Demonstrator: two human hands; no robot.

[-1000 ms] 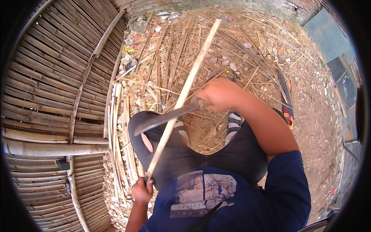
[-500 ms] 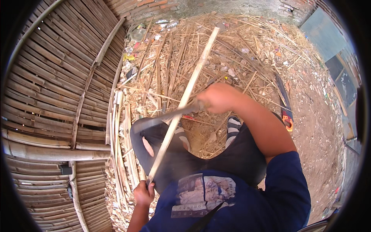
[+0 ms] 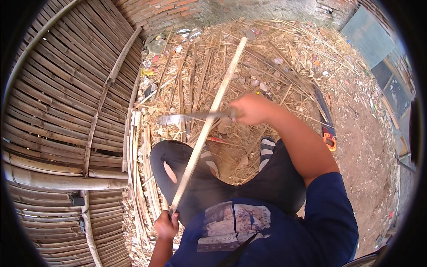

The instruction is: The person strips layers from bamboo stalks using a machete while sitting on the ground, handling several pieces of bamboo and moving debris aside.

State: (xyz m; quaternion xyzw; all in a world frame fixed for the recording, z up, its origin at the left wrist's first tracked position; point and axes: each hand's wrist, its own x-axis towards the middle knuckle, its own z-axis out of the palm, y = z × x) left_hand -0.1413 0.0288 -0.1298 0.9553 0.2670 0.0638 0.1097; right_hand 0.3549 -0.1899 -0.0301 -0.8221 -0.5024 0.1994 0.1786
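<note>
A long pale bamboo strip (image 3: 195,155) slants from beside my left hip up over my left thigh, its far end out above the litter. My left hand (image 3: 167,226) is closed round its near end. My right hand (image 3: 252,109) grips the wooden handle of a machete (image 3: 191,116), ahead of my knees. The blade points left and passes across the strip around its middle; its tip is smeared by motion. Whether the edge touches the strip I cannot tell.
A bundle of split bamboo strips (image 3: 149,178) lies along my left side, by a bamboo slat wall (image 3: 53,102). More strips and shavings (image 3: 200,80) litter the ground ahead. A handsaw (image 3: 328,131) with an orange handle rests at the right. A brick wall (image 3: 164,13) stands beyond.
The machete has swung away from me, from over my left knee to farther out along the strip. My left hand keeps its hold at the near end.
</note>
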